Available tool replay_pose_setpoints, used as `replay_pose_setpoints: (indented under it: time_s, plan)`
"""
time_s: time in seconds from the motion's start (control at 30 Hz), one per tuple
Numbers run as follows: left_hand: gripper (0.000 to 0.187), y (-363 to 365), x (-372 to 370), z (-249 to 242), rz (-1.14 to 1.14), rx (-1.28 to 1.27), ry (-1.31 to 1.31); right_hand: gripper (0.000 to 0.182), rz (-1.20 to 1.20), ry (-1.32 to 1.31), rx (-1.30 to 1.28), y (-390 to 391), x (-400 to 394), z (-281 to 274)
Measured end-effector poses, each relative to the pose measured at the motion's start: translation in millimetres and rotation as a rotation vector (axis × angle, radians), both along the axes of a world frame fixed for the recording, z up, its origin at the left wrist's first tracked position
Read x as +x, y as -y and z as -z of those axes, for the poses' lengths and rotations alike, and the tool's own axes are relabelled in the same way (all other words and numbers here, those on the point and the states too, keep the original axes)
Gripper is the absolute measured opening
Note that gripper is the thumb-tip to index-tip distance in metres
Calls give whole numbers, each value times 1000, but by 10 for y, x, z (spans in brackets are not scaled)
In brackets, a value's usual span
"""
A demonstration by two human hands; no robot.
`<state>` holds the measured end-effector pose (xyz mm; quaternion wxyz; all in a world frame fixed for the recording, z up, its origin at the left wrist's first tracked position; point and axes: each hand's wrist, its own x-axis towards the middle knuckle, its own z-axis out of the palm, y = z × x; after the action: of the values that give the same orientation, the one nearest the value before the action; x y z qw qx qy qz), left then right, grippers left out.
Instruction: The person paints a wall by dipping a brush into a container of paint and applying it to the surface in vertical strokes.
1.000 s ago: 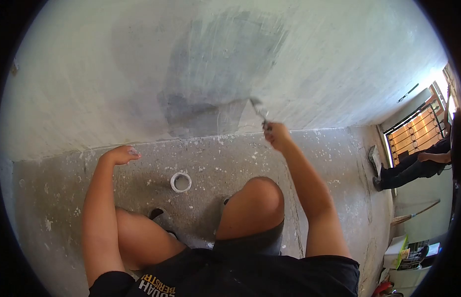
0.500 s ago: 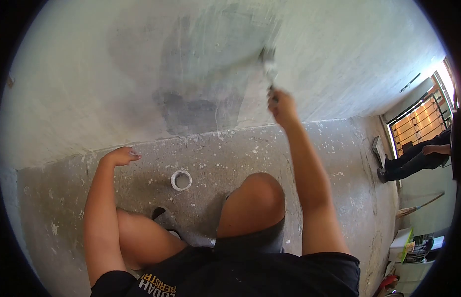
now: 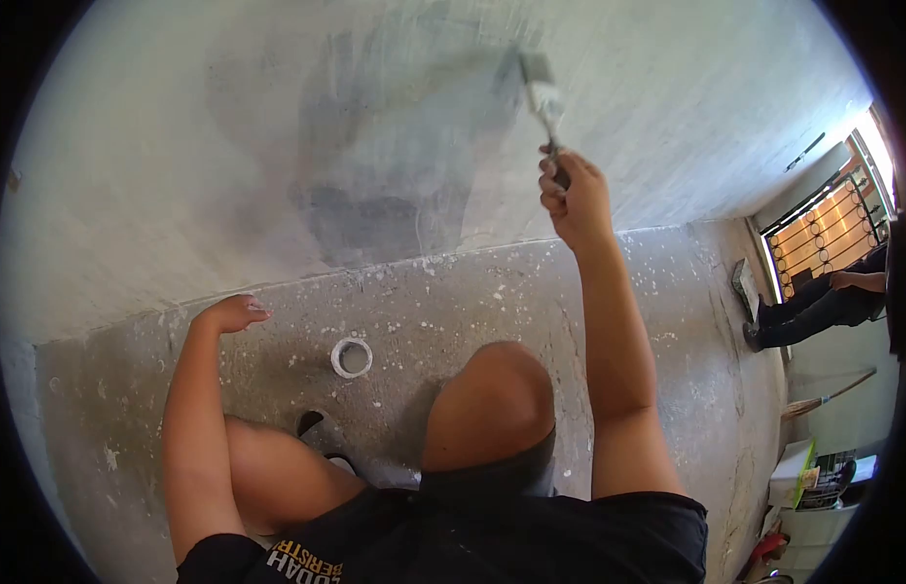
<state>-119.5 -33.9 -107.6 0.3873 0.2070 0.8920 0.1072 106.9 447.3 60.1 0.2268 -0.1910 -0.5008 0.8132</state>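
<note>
My right hand (image 3: 576,195) is closed round the dark handle of a paintbrush (image 3: 543,92). The brush's bristle end points up at the pale wall (image 3: 648,117), close to a grey, damp-looking patch (image 3: 375,195). Over the floor near the wall's foot, my left hand (image 3: 235,313) hangs with loosely bent fingers and nothing in it; pale smears show on the fingertips. To the right of that hand and lower, a round white-rimmed tub (image 3: 352,358) stands on the floor. What is inside it looks greyish.
The concrete floor (image 3: 667,341) is spattered with white paint. On the right, another person (image 3: 813,307) stands by a window with a metal grille (image 3: 823,234). A broom (image 3: 828,394) and a white-and-green box (image 3: 792,474) are nearby. My bent knee (image 3: 492,409) rises beside the tub.
My right hand and the paintbrush have moved up and slightly right along the wall. My left hand has hardly moved, and the tub stands in place.
</note>
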Motion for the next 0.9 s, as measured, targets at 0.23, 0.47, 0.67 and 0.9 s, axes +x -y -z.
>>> replay_pose_setpoints:
  time_s: [0.23, 0.47, 0.67, 0.9]
  plan:
    - [68, -5, -42, 82, 26, 15, 45, 23, 8, 94, 145, -207, -343, 1625]
    - [67, -143, 111, -116, -58, 45, 17, 14, 1, 528, -145, -135, -150, 2829]
    - [59, -121, -58, 117, -21, 44, 21, 19, -2, 31, -95, -102, -122, 1090]
    - [61, -173, -50, 63, -31, -50, 39, 24, 6, 80, 24, -80, -172, 1629]
